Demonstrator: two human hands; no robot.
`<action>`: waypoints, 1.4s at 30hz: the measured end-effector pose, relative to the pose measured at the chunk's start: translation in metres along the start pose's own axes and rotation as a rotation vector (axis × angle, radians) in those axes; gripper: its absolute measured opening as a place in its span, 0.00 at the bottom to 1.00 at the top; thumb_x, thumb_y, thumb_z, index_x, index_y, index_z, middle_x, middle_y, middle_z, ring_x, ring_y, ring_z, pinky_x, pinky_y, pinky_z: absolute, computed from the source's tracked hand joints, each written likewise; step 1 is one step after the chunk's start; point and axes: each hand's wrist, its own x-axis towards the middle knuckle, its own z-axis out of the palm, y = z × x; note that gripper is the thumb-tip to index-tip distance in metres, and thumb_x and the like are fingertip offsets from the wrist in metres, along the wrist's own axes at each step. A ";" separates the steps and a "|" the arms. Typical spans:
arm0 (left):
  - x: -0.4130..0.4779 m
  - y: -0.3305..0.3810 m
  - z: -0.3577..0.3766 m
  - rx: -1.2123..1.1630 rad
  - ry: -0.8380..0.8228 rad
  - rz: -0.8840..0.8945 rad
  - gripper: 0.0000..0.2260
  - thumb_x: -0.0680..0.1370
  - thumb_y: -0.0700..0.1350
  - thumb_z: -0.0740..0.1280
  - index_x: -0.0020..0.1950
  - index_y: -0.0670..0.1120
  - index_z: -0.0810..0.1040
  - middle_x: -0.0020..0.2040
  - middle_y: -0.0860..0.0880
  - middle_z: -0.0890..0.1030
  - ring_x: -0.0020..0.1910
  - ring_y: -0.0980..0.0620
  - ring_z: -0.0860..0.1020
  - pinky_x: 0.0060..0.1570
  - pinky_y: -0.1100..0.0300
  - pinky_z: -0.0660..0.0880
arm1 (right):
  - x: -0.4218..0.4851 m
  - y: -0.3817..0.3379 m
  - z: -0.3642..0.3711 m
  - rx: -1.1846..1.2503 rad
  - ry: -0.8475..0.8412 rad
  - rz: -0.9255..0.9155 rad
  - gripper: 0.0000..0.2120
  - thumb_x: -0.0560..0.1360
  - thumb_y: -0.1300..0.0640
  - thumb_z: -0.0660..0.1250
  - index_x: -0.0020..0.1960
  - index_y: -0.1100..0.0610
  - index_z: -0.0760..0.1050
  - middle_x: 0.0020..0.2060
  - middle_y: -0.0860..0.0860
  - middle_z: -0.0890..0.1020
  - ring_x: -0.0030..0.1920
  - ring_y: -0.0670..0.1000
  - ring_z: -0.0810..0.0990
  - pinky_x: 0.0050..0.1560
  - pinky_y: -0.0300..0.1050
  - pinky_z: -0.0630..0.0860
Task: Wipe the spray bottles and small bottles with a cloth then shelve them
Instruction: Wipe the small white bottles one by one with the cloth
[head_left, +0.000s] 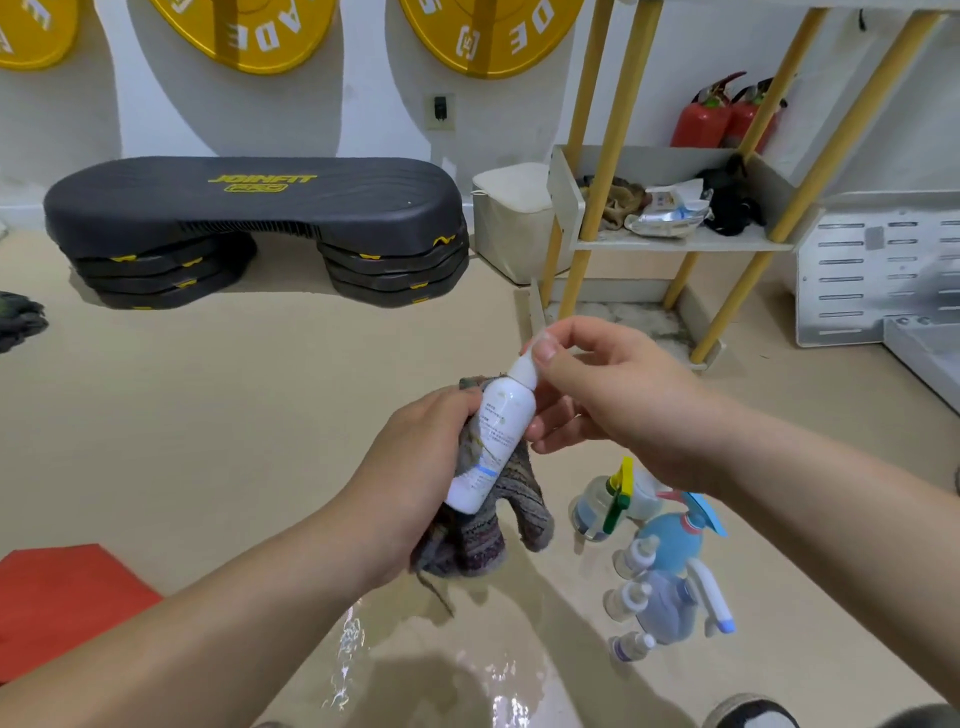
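bottle (491, 441) white, small print, perhaps streaked, tilted against striped cloth (483, 540)

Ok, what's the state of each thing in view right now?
white bottle, off the floor, tilted, held by both hands.
cloth, bunched against the bottle, end hanging.
left hand, grips cloth and bottle.
right hand, pinches the bottle's top.
spray bottles, on the floor, not held.
small bottles, lying on the floor beside them.
shelf, holds rags and a packet, no bottles seen.
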 end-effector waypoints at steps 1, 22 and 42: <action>-0.002 -0.001 0.001 0.158 0.022 0.138 0.13 0.83 0.51 0.59 0.48 0.45 0.78 0.42 0.48 0.82 0.40 0.48 0.78 0.45 0.51 0.75 | -0.002 0.002 0.004 -0.021 0.006 -0.014 0.11 0.85 0.55 0.63 0.57 0.64 0.75 0.40 0.67 0.82 0.36 0.58 0.81 0.47 0.61 0.85; -0.007 0.005 -0.004 0.829 0.349 0.796 0.23 0.72 0.53 0.70 0.64 0.46 0.74 0.61 0.48 0.74 0.57 0.42 0.75 0.57 0.46 0.75 | -0.004 0.005 0.021 -0.130 0.149 -0.155 0.09 0.83 0.51 0.66 0.52 0.57 0.76 0.42 0.64 0.81 0.34 0.51 0.76 0.35 0.52 0.75; 0.021 -0.007 -0.015 0.105 0.079 -0.049 0.18 0.85 0.52 0.56 0.38 0.50 0.75 0.33 0.53 0.79 0.32 0.55 0.76 0.39 0.58 0.71 | 0.000 0.006 0.017 0.140 0.163 -0.068 0.07 0.86 0.59 0.62 0.51 0.61 0.72 0.38 0.55 0.82 0.35 0.57 0.81 0.44 0.57 0.87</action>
